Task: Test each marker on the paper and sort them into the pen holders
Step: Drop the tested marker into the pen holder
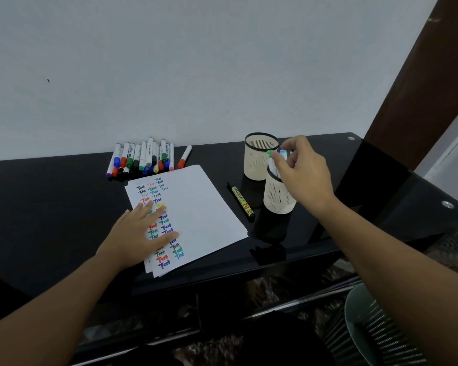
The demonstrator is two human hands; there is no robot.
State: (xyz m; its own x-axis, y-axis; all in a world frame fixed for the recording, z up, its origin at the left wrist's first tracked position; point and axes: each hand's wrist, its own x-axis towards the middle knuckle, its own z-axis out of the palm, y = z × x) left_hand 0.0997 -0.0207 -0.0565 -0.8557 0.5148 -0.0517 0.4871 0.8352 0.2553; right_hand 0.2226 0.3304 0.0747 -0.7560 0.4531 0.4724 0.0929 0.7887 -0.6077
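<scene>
Black glossy desk (64, 207) against a pale wall, and we're mid-sort. Right hand (306, 175) is up over the near pen holder (278, 199), fingers curled round the top of a green-capped marker (270, 153) that already stands partly inside the cup; a second marker with a pale blue end sits just beside it. Left hand (140, 233) lies flat, fingers spread, pinning the paper stack (204, 207) over its columns of coloured "Test" scribbles.

Out from there: the far pen holder (261, 155) stands just behind the near one, and I can't see anything in it. A yellow-labelled marker (242, 202) lies loose on the desk between paper and cups. At the back, the pile of untested markers (143, 158) waits by the wall, with one red-capped marker (184, 156) lying apart to its right.

Risks, as I read it: the near holder looks light and tall, so a sideways drag from that hand could tip it, spilling its markers. The loose yellow one could roll if bumped. And with two matching cups touching, dropping a marker in the wrong one is easy.
</scene>
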